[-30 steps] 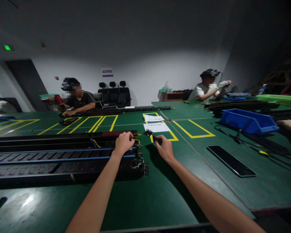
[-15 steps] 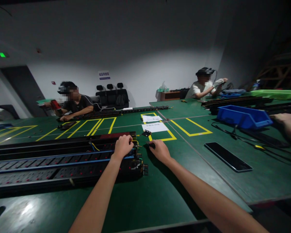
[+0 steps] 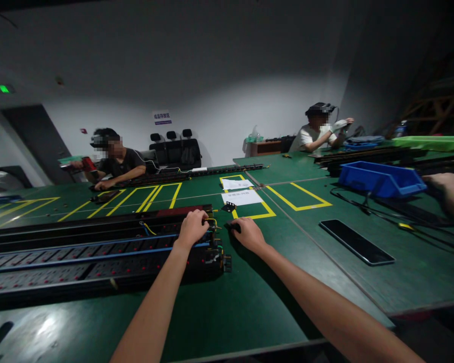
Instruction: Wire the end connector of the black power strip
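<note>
Several long black power strips (image 3: 109, 249) with rows of sockets and small red parts lie side by side at the left. My left hand (image 3: 193, 228) is closed over the right end of one of the farther strips. A yellow wire (image 3: 212, 220) loops out beside its fingertips. Just right of the strip ends, my right hand (image 3: 249, 234) pinches a small black part (image 3: 232, 227) low over the green table (image 3: 272, 297); its exact kind is unclear. A flat black piece with square holes (image 3: 229, 206) lies beyond, between both hands.
White papers (image 3: 242, 197) lie within yellow tape lines. To the right are a black phone (image 3: 355, 242), a blue bin (image 3: 380, 180), dark cables (image 3: 366, 206) and another person's hand (image 3: 444, 184). Two people (image 3: 115, 156) (image 3: 318, 131) sit at the far side.
My left hand stays at the strip end. The black part in my right hand has shifted very slightly left. Across the table, the red tool in a co-worker's hand has moved a little.
</note>
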### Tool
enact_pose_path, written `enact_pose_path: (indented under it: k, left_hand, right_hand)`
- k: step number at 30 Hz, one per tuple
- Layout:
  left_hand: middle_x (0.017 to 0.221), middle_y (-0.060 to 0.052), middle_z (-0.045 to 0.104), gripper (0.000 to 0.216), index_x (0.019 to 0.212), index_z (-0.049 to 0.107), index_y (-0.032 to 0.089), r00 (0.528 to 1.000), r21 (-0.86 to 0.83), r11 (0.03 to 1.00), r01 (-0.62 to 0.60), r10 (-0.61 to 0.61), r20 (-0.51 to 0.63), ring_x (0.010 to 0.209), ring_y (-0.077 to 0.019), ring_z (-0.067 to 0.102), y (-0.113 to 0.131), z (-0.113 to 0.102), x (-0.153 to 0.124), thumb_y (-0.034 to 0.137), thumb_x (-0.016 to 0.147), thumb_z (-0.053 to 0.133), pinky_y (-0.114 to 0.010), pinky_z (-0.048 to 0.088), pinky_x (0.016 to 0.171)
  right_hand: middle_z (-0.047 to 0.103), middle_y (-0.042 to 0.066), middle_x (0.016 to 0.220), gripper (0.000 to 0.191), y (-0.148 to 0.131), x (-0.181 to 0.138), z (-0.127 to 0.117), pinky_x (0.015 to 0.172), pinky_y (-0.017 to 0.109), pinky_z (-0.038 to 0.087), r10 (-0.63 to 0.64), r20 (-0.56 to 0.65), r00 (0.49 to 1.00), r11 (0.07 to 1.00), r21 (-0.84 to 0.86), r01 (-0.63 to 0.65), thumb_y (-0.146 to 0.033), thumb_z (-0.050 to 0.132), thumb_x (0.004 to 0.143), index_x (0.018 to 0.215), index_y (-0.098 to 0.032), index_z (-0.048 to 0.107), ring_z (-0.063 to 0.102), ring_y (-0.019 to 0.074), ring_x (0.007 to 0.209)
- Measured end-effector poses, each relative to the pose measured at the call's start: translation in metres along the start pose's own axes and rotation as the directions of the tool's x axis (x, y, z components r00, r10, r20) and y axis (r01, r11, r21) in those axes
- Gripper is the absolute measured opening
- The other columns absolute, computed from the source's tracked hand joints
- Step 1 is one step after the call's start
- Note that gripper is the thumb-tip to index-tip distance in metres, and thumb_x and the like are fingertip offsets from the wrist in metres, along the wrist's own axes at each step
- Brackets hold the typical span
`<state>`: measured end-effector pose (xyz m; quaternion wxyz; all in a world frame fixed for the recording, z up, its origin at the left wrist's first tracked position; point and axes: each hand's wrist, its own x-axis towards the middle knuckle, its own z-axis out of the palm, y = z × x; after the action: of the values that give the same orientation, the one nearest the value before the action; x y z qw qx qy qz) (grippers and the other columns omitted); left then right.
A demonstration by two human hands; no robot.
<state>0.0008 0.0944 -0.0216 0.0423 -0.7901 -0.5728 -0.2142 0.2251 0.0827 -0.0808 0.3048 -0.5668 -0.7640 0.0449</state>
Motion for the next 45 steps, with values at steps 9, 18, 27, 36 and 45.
enact_pose_path:
  k: [9,18,27,36,45]
  left_hand:
    - [0.1,-0.005,0.067,0.016,0.092,0.071,0.022,1.0,0.016,1.0,-0.017,0.017,-0.001,0.1,-0.0214,0.06,0.004,-0.005,-0.001,0.019,0.083,0.057,-0.032,0.047,0.092]
    - [0.094,-0.006,0.068,0.019,0.088,0.075,0.022,1.0,-0.002,1.0,-0.013,0.013,0.001,0.097,-0.0214,0.061,0.003,-0.004,-0.001,0.018,0.082,0.058,-0.031,0.047,0.091]
    - [0.097,-0.005,0.069,0.02,0.091,0.075,0.024,1.0,0.031,0.999,0.03,-0.03,0.007,0.097,-0.0218,0.061,0.006,-0.005,-0.001,0.022,0.083,0.057,-0.031,0.048,0.087]
    - [0.096,-0.006,0.056,0.011,0.09,0.06,0.022,0.993,0.136,0.984,0.119,-0.115,-0.038,0.095,-0.0225,0.057,0.008,-0.007,-0.006,0.03,0.083,0.063,-0.031,0.048,0.079]
    - [0.095,-0.005,0.056,0.011,0.086,0.066,0.023,0.994,0.101,0.989,0.11,-0.111,0.003,0.095,-0.021,0.059,0.008,-0.009,-0.006,0.032,0.085,0.061,-0.028,0.05,0.079]
  right_hand:
    - [0.07,0.01,0.107,0.025,-0.011,-0.005,-0.007,0.09,0.034,0.04,-0.047,0.007,0.999,0.996,-0.072,0.048,-0.021,0.054,0.09,0.109,-0.021,0.07,0.056,0.0247,0.105]
    - [0.06,0.01,0.135,0.038,-0.028,-0.012,-0.004,0.112,0.047,0.028,-0.314,0.044,0.948,0.946,-0.065,0.316,-0.025,0.056,0.092,0.129,-0.021,0.061,0.045,0.0267,0.13]
    - [0.059,0.014,0.137,0.048,-0.028,-0.015,-0.001,0.115,0.049,0.027,-0.352,0.077,0.933,0.934,-0.031,0.355,-0.026,0.059,0.09,0.137,-0.016,0.055,0.045,0.0289,0.132]
    - [0.062,0.016,0.13,0.047,-0.028,-0.015,-0.001,0.113,0.048,0.032,-0.344,0.056,0.937,0.938,-0.021,0.346,-0.023,0.06,0.089,0.136,-0.014,0.054,0.049,0.0278,0.127]
    - [0.065,0.015,0.124,0.041,-0.031,-0.016,-0.004,0.111,0.046,0.033,-0.324,0.06,0.944,0.944,-0.048,0.327,-0.024,0.057,0.091,0.131,-0.014,0.057,0.054,0.0275,0.12]
